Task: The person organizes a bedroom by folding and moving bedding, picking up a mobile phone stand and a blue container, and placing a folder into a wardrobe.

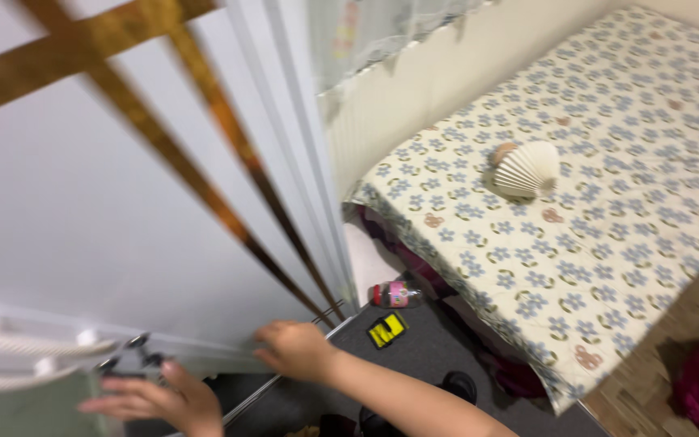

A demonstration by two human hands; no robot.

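1. My right hand (297, 350) is flat against the bottom edge of the white sliding door (82, 210), fingers spread and pressing on the panel; it grips nothing, just pushes on the surface.
2. My left hand (159, 396) is lower down, fingers stretched out toward a small dark latch (127, 360) at the door's foot. The fingertips are right at it, but the blur hides whether I'm actually pinching it, so I can't tell.
3. As I judge it, the job on this door is only getting going: both hands are placed and the panel sits in its track, with the latch work not visibly finished.
4. The door stands directly ahead of both hands, its brown diagonal stripes (204, 162) running up and away from my right hand.
5. Just left of my left hand, a white plastic rack (18, 356) pokes in.
6. Further out on the dark floor, a yellow-and-black packet (387, 328) and a small bottle with a pink label (394, 294) lie beside the mattress (592, 210) in its flowered sheet.
7. On the mattress rests a pleated paper fan (526, 168), well apart from my hands.
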